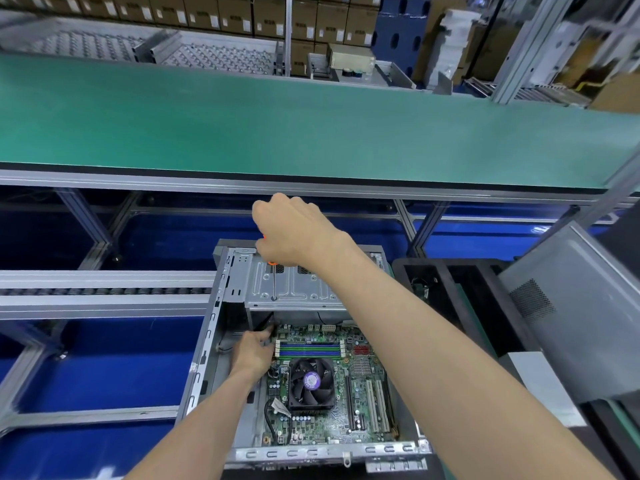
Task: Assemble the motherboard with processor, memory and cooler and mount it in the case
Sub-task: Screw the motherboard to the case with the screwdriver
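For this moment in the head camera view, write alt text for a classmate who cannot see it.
The right hand grips an orange-handled screwdriver, its tip on the metal drive bay inside an open computer case. The left hand reaches to the upper left corner of the motherboard, which lies in the case with its cooler fan fitted.

Two bare forearms, no sleeves in view. Left hand [251, 351] and right hand [294, 230]: no gloves, rings, watch or wrist strap visible.
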Available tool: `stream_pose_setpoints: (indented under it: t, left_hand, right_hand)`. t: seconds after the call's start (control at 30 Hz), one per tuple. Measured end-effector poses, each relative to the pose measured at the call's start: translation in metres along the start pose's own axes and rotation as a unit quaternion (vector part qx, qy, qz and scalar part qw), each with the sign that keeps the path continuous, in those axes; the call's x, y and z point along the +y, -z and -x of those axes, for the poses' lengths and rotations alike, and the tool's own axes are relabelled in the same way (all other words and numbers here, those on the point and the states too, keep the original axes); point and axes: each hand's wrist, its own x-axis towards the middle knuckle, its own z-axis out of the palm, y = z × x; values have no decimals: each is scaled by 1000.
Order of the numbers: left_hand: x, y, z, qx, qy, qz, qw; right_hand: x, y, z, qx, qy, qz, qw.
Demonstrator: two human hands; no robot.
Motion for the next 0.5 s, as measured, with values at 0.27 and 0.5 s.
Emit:
stream_pose_setpoints:
  t: [0.27,0.5]
  left_hand:
    - [3,2,3,0,5,3,1000]
    - [4,2,5,-2,0,3,1000]
  right_hand:
    - [2,0,1,-11,6,-44,999]
    - [3,2,3,-19,15,-65,998]
